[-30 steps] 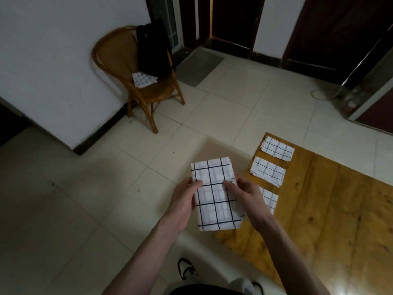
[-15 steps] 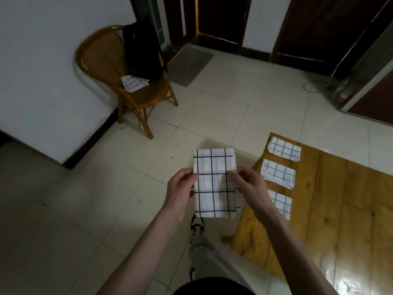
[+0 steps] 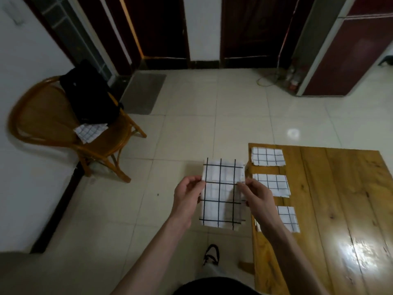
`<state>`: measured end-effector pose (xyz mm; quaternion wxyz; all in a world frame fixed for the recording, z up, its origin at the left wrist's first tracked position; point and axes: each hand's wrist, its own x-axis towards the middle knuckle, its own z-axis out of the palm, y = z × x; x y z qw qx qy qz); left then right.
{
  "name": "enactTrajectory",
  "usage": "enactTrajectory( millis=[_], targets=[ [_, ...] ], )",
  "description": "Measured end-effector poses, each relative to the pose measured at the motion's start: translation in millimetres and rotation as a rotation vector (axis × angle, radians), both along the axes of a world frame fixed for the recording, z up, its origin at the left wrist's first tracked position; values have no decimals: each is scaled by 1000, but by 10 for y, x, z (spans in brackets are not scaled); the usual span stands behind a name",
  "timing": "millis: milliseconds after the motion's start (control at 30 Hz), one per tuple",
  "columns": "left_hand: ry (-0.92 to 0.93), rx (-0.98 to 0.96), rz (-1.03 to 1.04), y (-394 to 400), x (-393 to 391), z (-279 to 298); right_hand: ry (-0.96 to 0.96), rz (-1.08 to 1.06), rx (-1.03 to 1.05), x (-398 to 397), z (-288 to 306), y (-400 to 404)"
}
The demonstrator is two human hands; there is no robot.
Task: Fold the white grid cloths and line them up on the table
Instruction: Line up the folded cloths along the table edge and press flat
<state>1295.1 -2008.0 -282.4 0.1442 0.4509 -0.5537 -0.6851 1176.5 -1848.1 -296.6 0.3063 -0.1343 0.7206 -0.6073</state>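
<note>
I hold a partly folded white grid cloth in the air over the floor, just left of the wooden table. My left hand pinches its left edge and my right hand pinches its right edge. Three folded grid cloths lie in a line along the table's left edge: the far cloth, the middle cloth, and the near cloth, which my right forearm partly hides. Another grid cloth lies on the seat of a chair.
A rattan chair with a black bag stands at the left by the white wall. A grey doormat lies before dark doors at the back. My shoe shows on the tiled floor below the cloth.
The view has swung right and up, so the table and its cloths now lie squarer. The held cloth stays between both hands, now hanging upright closer to the table's left edge.
</note>
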Motion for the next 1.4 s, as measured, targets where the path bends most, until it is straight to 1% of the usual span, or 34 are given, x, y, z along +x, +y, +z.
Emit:
enactTrajectory(
  millis=[100,300,567,700,867,1033,1133,1300,1400],
  targets=[
    [-24,-3,-123,-147,-287,11,1,-96,10,-128,11,-16],
    [-63,9,-377,-140,-830,-31,45,-296,47,-311,34,39],
    [-111,54,-669,42,-1499,-291,-41,-672,134,-374,-187,298],
    [-133,70,-908,108,-1875,-381,-98,-893,187,-338,-280,329],
    [-166,70,-1166,275,-2198,-466,-146,-1148,197,-211,-307,339],
    [-152,89,-1356,575,-2303,-558,-190,-1419,163,-9,-312,395],
    [-160,70,-1442,761,-2284,-652,-213,-1546,141,125,-335,445],
    [-165,26,-1557,1100,-2179,-841,-250,-1695,125,361,-553,618],
    [-155,4,-1590,1316,-2127,-1064,-266,-1742,113,499,-781,733]
  ],
)
